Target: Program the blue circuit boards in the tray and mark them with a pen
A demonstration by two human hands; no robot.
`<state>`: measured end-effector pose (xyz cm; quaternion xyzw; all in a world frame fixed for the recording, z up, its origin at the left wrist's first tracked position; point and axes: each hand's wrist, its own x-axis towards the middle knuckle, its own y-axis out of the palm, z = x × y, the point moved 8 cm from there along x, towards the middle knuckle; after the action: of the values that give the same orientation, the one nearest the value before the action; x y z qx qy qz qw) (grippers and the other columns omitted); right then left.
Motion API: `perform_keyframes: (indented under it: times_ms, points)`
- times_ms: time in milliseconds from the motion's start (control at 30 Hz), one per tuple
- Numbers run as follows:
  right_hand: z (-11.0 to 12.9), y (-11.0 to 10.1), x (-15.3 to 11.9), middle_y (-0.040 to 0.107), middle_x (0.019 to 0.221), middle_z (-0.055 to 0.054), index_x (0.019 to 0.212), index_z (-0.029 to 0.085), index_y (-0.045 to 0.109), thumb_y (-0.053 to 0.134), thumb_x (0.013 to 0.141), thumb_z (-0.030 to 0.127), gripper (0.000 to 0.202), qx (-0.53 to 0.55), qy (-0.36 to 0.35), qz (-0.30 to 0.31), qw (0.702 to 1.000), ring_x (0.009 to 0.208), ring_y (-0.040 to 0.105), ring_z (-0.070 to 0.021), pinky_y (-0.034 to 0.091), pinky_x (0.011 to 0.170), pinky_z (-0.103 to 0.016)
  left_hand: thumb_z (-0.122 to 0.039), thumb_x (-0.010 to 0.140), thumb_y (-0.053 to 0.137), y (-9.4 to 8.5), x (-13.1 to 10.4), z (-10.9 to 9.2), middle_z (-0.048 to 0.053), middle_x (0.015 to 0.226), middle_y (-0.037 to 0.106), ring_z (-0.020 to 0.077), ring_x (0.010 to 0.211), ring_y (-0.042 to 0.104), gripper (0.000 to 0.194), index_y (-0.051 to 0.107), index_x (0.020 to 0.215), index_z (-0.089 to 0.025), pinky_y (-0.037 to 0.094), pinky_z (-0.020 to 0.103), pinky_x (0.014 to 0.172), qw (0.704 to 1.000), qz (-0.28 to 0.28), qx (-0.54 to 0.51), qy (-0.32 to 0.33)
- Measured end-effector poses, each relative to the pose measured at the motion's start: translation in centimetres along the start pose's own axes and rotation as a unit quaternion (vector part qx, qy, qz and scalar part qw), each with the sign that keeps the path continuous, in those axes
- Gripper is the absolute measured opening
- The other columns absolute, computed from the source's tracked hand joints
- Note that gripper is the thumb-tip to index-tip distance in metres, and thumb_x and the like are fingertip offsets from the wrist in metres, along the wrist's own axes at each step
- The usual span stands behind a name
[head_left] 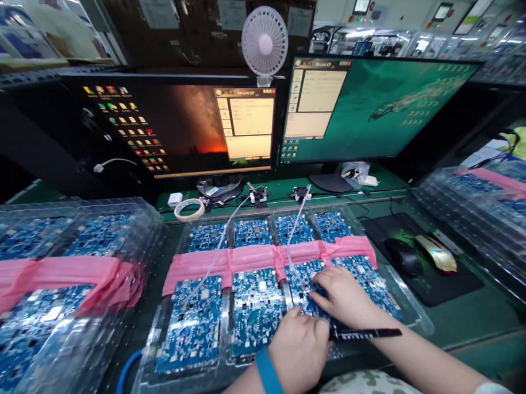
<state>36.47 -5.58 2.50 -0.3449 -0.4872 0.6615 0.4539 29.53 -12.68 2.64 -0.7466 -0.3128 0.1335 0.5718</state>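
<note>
In the head view, your left hand [299, 350] has its grip closed around a black pen [369, 333], which sticks out across your right forearm. Your right hand [346, 297] bends its fingers down to the third circuit board [300, 293] from the left in the tray's near row; you cannot tell whether that grip is pinching the end of the right white cable [298, 217] there. The board sits in a clear tray [166, 389] by the middle of the near edge of the table [478, 321], and your hands hide part of it.

Mind the pink strip [256, 258] lying across the tray between its two rows. The right cable hangs over it, and so does a left white cable [225, 226]. A stack of trays [149, 227] hems you in toward the table's left edge, with another stack [462, 230] toward its right edge. Between your tray and that one lies a mouse pad [456, 288] with a black mouse [403, 257] and a gold mouse [437, 254]. Along the back edge stand a left monitor [178, 131] and a right monitor [372, 113]; a tape roll [177, 212] lies before the left one.
</note>
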Motion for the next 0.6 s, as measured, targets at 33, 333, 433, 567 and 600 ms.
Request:
perform_keyframes:
  times_ms: [33,333,433,567,600]
  points:
    - [0.6,0.5,0.1,0.059,0.077,-0.005,0.078,0.017,0.06,0.051,0.076,0.03,0.016,-0.016,-0.008,-0.008,1.0,0.079,0.05,-0.021,0.033,0.076,-0.036,-0.024,0.08,0.041,0.5,0.0,-0.1,0.003,0.069,0.053,0.016,0.067,0.052,0.011,0.043,0.081,-0.014,0.035,0.037,0.081,1.0,0.027,0.01,0.006]
    - [2.5,1.5,0.9,0.06,0.068,-0.006,0.067,0.015,0.059,0.042,0.081,0.021,0.023,-0.091,-0.018,-0.056,0.994,0.073,0.05,-0.0212,0.03,0.072,-0.036,-0.022,0.078,0.04,1.6,-0.1,0.1,0.003,0.066,0.053,0.0161,0.064,0.051,0.009,0.043,0.081,-0.014,0.032,0.035,0.082,0.997,0.071,0.019,0.012]
    - [2.5,1.8,1.3,0.059,0.065,-0.007,0.063,0.014,0.058,0.042,0.078,0.016,0.023,-0.098,-0.012,-0.058,0.993,0.068,0.051,-0.0206,0.03,0.069,-0.035,-0.019,0.077,0.04,1.9,0.0,0.3,0.002,0.066,0.053,0.0159,0.064,0.051,0.006,0.043,0.081,-0.014,0.032,0.035,0.083,0.997,0.075,0.01,0.005]
    - [2.6,1.9,1.7,0.058,0.06,-0.007,0.061,0.013,0.056,0.042,0.076,0.015,0.02,-0.086,0.003,-0.07,0.994,0.062,0.05,-0.0192,0.03,0.067,-0.033,-0.018,0.079,0.039,2.1,0.2,0.5,0.002,0.068,0.054,0.0163,0.066,0.052,0.007,0.043,0.082,-0.015,0.033,0.036,0.083,0.997,0.078,0.007,-0.001]
    - [2.5,1.6,1.7,0.057,0.06,-0.006,0.062,0.013,0.055,0.041,0.076,0.016,0.02,-0.076,0.009,-0.076,0.994,0.061,0.05,-0.0183,0.03,0.067,-0.033,-0.019,0.079,0.039,2.1,0.2,0.5,0.002,0.068,0.053,0.0165,0.066,0.052,0.007,0.043,0.082,-0.015,0.033,0.036,0.084,0.997,0.077,0.009,-0.001]
